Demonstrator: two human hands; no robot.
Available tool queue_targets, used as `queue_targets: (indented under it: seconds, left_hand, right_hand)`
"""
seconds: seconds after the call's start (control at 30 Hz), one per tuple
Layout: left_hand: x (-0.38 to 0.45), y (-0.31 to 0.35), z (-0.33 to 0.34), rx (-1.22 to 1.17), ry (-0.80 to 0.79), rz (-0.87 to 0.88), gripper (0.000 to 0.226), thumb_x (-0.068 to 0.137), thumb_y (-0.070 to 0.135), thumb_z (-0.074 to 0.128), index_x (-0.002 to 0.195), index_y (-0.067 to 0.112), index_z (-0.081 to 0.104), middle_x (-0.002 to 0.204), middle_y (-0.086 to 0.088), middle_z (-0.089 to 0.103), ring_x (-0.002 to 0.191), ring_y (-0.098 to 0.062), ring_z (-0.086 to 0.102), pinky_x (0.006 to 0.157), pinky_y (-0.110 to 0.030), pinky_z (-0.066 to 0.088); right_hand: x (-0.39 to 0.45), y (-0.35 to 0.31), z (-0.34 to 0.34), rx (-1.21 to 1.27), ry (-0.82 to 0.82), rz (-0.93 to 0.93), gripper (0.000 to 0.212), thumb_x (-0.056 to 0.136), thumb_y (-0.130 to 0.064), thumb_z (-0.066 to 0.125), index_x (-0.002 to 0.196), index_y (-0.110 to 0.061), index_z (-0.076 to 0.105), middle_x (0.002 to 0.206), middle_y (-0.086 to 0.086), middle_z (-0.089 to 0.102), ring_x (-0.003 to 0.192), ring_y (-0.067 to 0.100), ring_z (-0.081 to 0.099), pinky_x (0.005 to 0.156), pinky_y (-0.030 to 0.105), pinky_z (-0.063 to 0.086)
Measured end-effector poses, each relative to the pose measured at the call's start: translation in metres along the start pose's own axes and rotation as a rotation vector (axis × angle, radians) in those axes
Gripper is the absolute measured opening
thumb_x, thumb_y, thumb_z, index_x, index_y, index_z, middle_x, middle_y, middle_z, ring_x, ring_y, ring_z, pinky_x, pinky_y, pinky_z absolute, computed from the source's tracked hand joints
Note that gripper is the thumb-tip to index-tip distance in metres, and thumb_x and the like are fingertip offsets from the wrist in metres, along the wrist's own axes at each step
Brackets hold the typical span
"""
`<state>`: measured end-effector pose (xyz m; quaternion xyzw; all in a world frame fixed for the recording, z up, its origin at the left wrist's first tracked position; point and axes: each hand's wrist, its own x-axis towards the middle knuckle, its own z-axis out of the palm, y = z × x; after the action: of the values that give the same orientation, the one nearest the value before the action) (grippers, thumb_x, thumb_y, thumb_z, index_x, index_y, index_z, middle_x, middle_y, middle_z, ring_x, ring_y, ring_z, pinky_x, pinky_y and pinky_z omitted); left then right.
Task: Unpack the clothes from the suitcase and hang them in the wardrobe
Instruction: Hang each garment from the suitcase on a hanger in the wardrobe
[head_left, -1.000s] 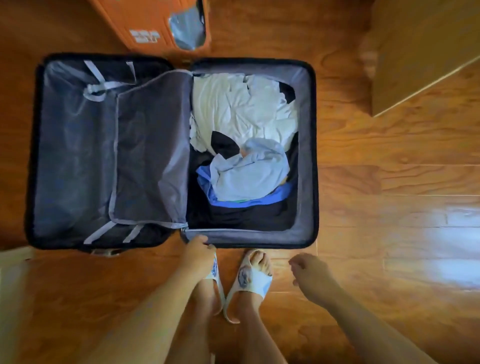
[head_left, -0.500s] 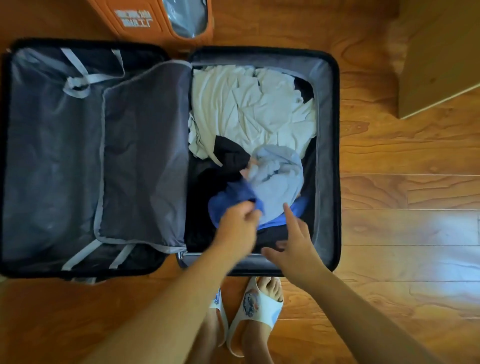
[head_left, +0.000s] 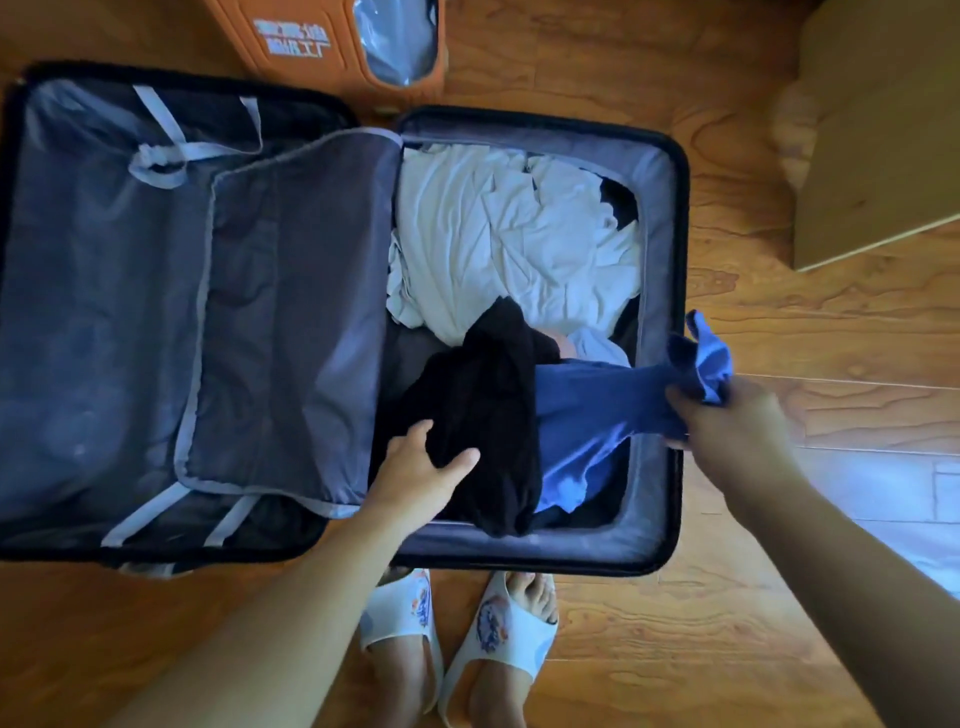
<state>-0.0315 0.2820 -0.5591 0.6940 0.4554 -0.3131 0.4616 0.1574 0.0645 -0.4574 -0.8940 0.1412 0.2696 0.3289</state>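
- A suitcase (head_left: 660, 545) lay open on a wooden floor (head_left: 779, 623), seen from above, with the person's slippered feet (head_left: 457, 629) at its near edge.
- Its right half held crumpled clothes: a white garment (head_left: 509, 234) at the far end, a black garment (head_left: 483, 410) and a blue garment (head_left: 597, 410) nearer.
- The left hand (head_left: 421, 467) rested on the black garment, fingers spread and gently curved.
- The right hand (head_left: 722, 421) gripped the blue garment, stretched over the suitcase's right wall.
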Motion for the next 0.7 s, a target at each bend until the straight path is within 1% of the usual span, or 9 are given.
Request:
queue_targets:
  seconds: [0.07,0.13,0.23,0.33,0.43,0.5,0.53,0.6,0.7]
  left_hand:
    - [0.013,0.010,0.019,-0.126,-0.031,-0.018,0.089,0.080,0.074,0.064,0.152,0.029,0.035,0.150,-0.006,0.032,0.131,-0.028,0.050,0.109,-0.043,0.045]
    - [0.023,0.019,0.042,-0.082,-0.015,-0.042,0.072,0.079,0.076,0.062,0.132,0.030,0.048,0.137,-0.004,0.036,0.118,-0.030,0.055,0.101,-0.045,0.049]
    - [0.020,0.023,0.058,0.181,0.101,0.025,0.027,0.100,0.047,0.053,0.102,0.022,0.060,0.120,-0.008,0.046,0.109,-0.036,0.053,0.086,-0.039,0.046]
    - [0.000,0.017,0.045,0.037,0.225,0.038,0.033,0.103,0.023,0.046,0.071,0.013,0.044,0.081,-0.006,0.051,0.086,-0.038,0.054,0.069,-0.037,0.036]
    - [-0.050,0.008,0.002,-0.318,0.447,0.001,0.035,0.103,0.018,0.047,0.072,0.003,0.042,0.072,-0.012,0.049,0.083,-0.042,0.060,0.070,-0.043,0.040]
    - [-0.109,0.010,-0.034,-0.590,0.516,0.052,0.038,0.105,0.017,0.050,0.075,-0.002,0.038,0.072,-0.011,0.043,0.075,-0.029,0.062,0.078,-0.039,0.053]
    - [-0.143,0.016,-0.054,-0.692,0.514,0.096,0.039,0.106,0.014,0.050,0.074,-0.002,0.035,0.073,-0.011,0.036,0.070,-0.022,0.054,0.082,-0.034,0.058]
    - [-0.213,0.033,-0.095,-0.834,0.490,0.157,0.038,0.106,0.009,0.049,0.072,0.002,0.033,0.077,-0.010,0.027,0.069,-0.020,0.038,0.087,-0.031,0.061]
    - [-0.310,0.071,-0.158,-0.972,0.419,0.210,0.025,0.106,0.010,0.050,0.081,0.005,0.047,0.085,-0.013,0.042,0.081,-0.027,0.048,0.092,-0.039,0.060]
  right_hand:
    - [0.011,0.013,0.012,0.150,-0.037,0.109,0.014,0.076,-0.029,0.073,0.083,-0.018,0.068,0.091,0.015,0.073,0.085,0.035,0.072,0.078,0.061,0.058]
    - [0.015,0.024,0.019,0.268,-0.073,0.214,0.007,0.089,-0.011,0.068,0.092,-0.017,0.066,0.092,0.011,0.071,0.080,0.026,0.071,0.074,0.049,0.061]
    - [0.003,0.031,0.021,0.351,-0.110,0.288,0.018,0.094,-0.006,0.064,0.111,-0.012,0.063,0.096,0.009,0.071,0.075,0.020,0.072,0.055,0.030,0.059]
    - [-0.012,0.035,0.012,0.363,-0.111,0.296,0.019,0.093,-0.006,0.065,0.111,-0.010,0.064,0.099,0.012,0.072,0.081,0.024,0.073,0.062,0.034,0.061]
    - [-0.037,0.022,0.000,0.385,-0.138,0.306,0.022,0.094,-0.006,0.063,0.117,-0.008,0.064,0.105,0.015,0.072,0.089,0.026,0.072,0.071,0.037,0.061]
    - [-0.064,0.003,-0.008,0.439,-0.235,0.291,0.024,0.097,-0.004,0.057,0.119,-0.014,0.061,0.106,0.011,0.071,0.088,0.020,0.070,0.068,0.031,0.057]
    - [-0.080,-0.009,-0.013,0.452,-0.280,0.267,0.028,0.098,-0.004,0.055,0.121,-0.019,0.058,0.104,0.007,0.069,0.085,0.017,0.068,0.068,0.029,0.055]
    - [-0.122,-0.037,-0.029,0.398,-0.349,0.195,0.040,0.099,-0.005,0.056,0.129,-0.029,0.047,0.108,0.001,0.063,0.083,0.014,0.063,0.072,0.029,0.051]
    - [-0.193,-0.079,-0.066,0.191,-0.414,0.062,0.056,0.097,-0.007,0.059,0.146,-0.024,0.040,0.129,0.002,0.053,0.088,0.012,0.060,0.075,0.033,0.053]
